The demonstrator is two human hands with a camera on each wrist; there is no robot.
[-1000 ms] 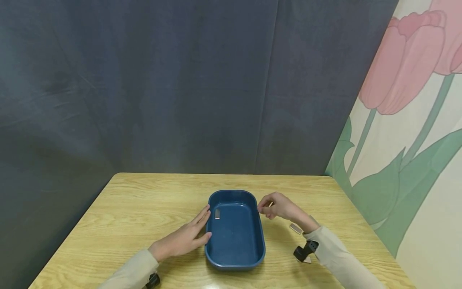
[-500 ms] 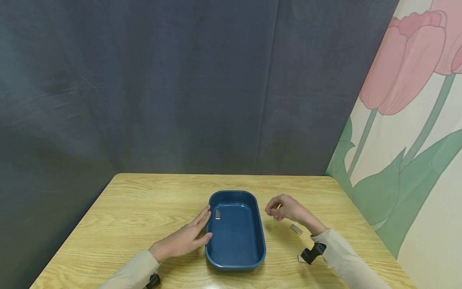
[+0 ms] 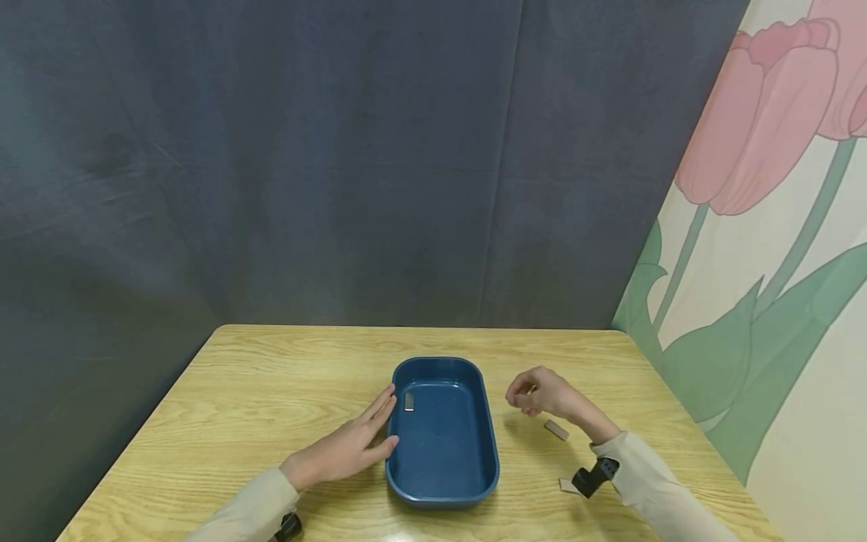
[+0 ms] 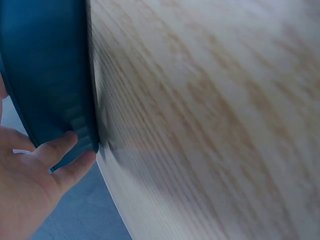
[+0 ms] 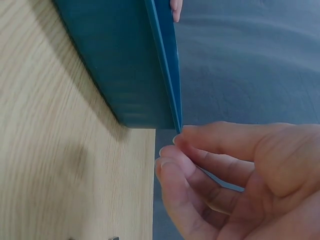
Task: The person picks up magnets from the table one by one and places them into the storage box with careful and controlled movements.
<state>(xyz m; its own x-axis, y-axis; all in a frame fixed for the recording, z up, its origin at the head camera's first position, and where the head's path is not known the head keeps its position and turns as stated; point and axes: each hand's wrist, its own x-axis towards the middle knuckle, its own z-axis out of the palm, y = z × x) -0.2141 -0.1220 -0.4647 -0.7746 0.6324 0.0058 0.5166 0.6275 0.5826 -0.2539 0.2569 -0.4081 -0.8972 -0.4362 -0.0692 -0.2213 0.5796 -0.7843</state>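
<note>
A blue rectangular tray with rounded corners stands on the table, and a small flat grey rectangular piece lies inside it near the left wall. My left hand rests against the tray's left side with straight fingers; the left wrist view shows fingertips on its outer wall. To the right of the tray, apart from it, hovers my right hand. Its fingers are loosely bent towards the thumb, with nothing visible between them. Another flat piece lies on the table just beyond that hand.
One more flat piece lies nearer the front, partly behind the black wrist camera. The wood-grain table ends at a dark curtain. A wall with painted tulips rises on the right.
My right hand has drawn back from the tray's right rim, moving rightward and slightly nearer. The left hand, the tray and the piece inside have stayed put.
</note>
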